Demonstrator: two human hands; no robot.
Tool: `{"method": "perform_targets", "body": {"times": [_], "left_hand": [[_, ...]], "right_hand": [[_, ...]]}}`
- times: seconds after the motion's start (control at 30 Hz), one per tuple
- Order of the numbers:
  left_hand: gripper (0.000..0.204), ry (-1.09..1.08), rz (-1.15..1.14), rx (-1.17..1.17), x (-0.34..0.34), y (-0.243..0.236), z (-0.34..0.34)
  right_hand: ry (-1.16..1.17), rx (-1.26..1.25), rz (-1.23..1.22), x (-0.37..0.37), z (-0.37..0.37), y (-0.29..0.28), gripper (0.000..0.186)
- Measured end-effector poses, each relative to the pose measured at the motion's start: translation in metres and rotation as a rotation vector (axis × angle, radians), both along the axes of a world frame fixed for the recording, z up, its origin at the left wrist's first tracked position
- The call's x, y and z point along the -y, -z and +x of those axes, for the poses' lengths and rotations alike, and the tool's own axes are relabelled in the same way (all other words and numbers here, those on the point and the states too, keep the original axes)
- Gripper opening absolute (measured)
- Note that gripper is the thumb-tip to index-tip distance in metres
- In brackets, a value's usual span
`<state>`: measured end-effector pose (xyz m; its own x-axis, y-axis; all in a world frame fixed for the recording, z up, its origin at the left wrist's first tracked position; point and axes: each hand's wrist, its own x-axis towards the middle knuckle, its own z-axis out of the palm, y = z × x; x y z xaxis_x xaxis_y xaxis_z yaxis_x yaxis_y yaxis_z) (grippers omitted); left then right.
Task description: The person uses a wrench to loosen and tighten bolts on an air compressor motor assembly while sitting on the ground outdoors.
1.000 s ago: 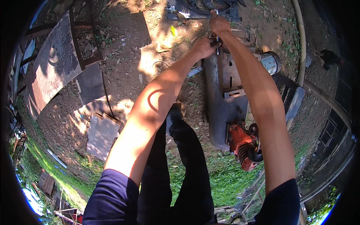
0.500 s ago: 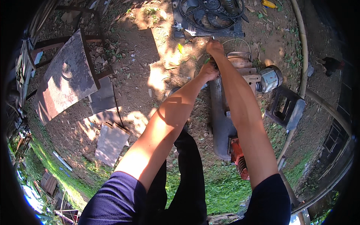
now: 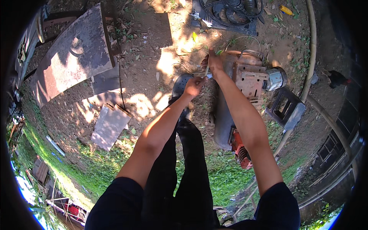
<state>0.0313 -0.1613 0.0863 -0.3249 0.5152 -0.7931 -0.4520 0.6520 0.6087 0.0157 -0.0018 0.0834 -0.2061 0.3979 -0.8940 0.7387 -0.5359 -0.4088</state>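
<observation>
My left hand (image 3: pixel 194 86) is closed with its fingertips around the lower end of a thin, pale, rod-like thing (image 3: pixel 207 71). My right hand (image 3: pixel 214 63), farther off and to the right, is closed at the upper end of the same piece; its fingers are partly hidden. Just right of my right hand lies a rusty, dark cylindrical tank (image 3: pixel 222 132), partly covered by my right forearm. It carries a rusty metal bracket (image 3: pixel 249 81), a grey motor (image 3: pixel 276 78) and a red finned pump (image 3: pixel 240 150). My shoe (image 3: pixel 181 85) is beneath my left hand.
A black radiator fan (image 3: pixel 230 15) lies at the far side. Metal sheets (image 3: pixel 76 53) lean at the left, with a flat grey board (image 3: pixel 111 126) nearer. A black plastic stool (image 3: pixel 285 109) lies right of the tank, beside a long pole (image 3: pixel 312 46). A dark chicken (image 3: pixel 337 78) stands beyond it.
Both hands have moved left, off the tank, and nearer to me. My left hand has drawn apart from the right, and the pale rod-like thing now shows between them.
</observation>
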Motion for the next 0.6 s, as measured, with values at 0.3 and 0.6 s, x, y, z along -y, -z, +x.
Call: {"method": "perform_targets", "body": {"times": [0.3,0.6], "left_hand": [[0.025,-0.722,0.228,0.415,0.094,-0.141,0.03],[0.024,-0.48,0.098,0.218,0.115,-0.325,0.148]], "right_hand": [[0.289,-0.13,-0.27,0.028,0.158,-0.198,0.023],[-0.497,-0.172,-0.29,0.14,0.33,-0.379,0.028]]}}
